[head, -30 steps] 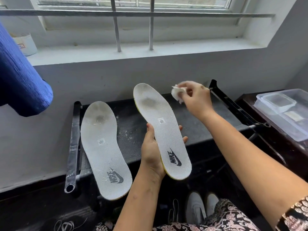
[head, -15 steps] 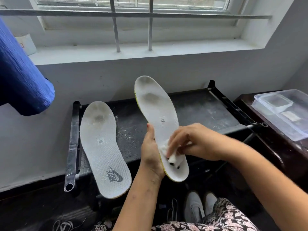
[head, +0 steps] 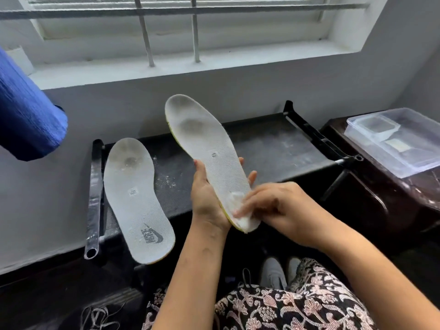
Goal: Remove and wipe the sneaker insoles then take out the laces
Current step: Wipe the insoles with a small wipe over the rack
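Note:
My left hand (head: 206, 198) grips a grey insole with a yellow edge (head: 204, 144) from underneath, holding it tilted with the toe pointing up and away. Pressed against that insole's heel end is a small white wipe (head: 240, 210), pinched in my right hand (head: 273, 206), which covers the logo there. A second grey insole (head: 137, 198) lies flat on the black rack (head: 273, 148) to the left, logo side up. The toes of two white sneakers (head: 273, 272) show on the floor below. Loose white laces (head: 100, 316) lie at the bottom left.
A clear plastic container (head: 400, 141) sits on a dark cabinet at the right. A blue fabric roll (head: 26, 120) hangs in at the left. The wall and a barred window sill run behind the rack. My patterned clothing fills the bottom middle.
My right hand came down from the insole's toe end to its heel with the wipe and stays rubbing there. The held insole has tilted slightly.

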Motion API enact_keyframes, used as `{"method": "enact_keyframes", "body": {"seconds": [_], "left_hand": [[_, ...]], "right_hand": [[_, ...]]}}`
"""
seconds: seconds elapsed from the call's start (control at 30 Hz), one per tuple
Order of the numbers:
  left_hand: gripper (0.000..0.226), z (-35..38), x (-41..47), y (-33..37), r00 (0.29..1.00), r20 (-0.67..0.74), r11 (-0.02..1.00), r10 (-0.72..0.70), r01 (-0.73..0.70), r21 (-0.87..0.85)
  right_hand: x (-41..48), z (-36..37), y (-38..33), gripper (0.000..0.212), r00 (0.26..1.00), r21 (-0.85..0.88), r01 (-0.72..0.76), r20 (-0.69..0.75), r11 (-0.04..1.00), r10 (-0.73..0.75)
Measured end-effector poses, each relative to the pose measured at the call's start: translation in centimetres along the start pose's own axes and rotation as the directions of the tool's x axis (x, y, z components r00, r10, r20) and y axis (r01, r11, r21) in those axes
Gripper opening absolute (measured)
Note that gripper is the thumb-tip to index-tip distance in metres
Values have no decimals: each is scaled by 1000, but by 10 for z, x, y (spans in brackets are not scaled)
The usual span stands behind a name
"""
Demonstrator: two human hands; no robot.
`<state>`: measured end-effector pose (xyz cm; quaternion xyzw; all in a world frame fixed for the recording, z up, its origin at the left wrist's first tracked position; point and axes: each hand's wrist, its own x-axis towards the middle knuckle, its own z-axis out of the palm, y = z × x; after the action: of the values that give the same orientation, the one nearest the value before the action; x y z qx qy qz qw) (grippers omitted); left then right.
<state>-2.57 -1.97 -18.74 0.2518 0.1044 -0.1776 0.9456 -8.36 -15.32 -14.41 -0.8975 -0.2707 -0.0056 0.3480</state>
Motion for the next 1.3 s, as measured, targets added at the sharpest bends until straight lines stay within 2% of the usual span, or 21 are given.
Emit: {"method": "enact_keyframes", "body": {"seconds": [0.07,0.1,0.2,0.27,0.3,0.37,0.43,0.53,0.57,0.63,0.7,0.77,0.8,0.9,1.0,1.07,1.13,1.2,1.3], "left_hand": [[59,1,-1,1,997,-11,997,71,-71,-17],[57,0,-2,0,997,-18,997,74,-74,-24],[68,-2,-6,-5,998,-25,999,49,-49,6],[76,-3,-8,-6,998,-27,998,54,-53,40],[77,-4,-9,-5,998,-21,998,55,-54,43],[78,-6,-12,-2,999,-3,999,40,-40,34],[71,-11,-13,0,997,-47,998,58,-57,18],[57,-19,-9,5,988,-67,990,139,-140,-16],[56,-21,-7,6,987,-66,989,148,-150,-20],[60,-19,-5,8,991,-50,993,122,-122,-3],[66,-16,-5,8,994,-15,994,104,-104,28],[65,-13,-5,7,995,24,995,96,-97,36],[64,-12,-6,6,995,35,995,91,-93,33],[70,-12,-10,8,996,76,998,39,-43,42],[77,-15,-12,11,997,73,998,-8,3,59],[76,-19,-8,12,999,44,997,-25,22,68],[75,-18,-6,13,999,12,997,-33,33,69],[74,-15,-8,11,999,15,998,-34,33,59],[64,-9,-10,8,999,43,997,-27,24,68]], "right_hand": [[-17,-17,4,29,990,-18,-92,104,996,93],[-20,-25,7,34,983,-32,-152,95,988,154],[-8,-36,12,42,948,16,-270,-171,963,268],[10,-24,5,35,902,37,-240,-361,970,237],[16,-12,2,31,895,37,-201,-399,979,199],[17,13,-1,29,944,10,-115,-310,993,113],[5,23,-2,34,988,36,-110,-105,993,114],[-8,-2,1,39,966,-37,-216,134,976,219],[-8,-13,3,39,959,-57,-246,128,968,252],[2,-29,3,43,956,5,-292,-38,956,292],[23,-27,0,52,930,77,-255,-253,964,266],[44,-12,0,51,896,-4,-196,-407,981,178],[53,-3,1,46,893,-57,-170,-432,984,129],[60,21,5,30,942,-145,-136,-325,980,82],[46,23,-1,26,981,-134,-68,-187,989,42],[38,13,-9,28,997,-121,-62,33,991,66],[38,-3,-17,35,966,-107,-102,226,989,124],[49,-14,-20,38,968,-41,-130,210,991,136],[81,-12,-18,31,998,-78,-54,-19,996,52]]}}
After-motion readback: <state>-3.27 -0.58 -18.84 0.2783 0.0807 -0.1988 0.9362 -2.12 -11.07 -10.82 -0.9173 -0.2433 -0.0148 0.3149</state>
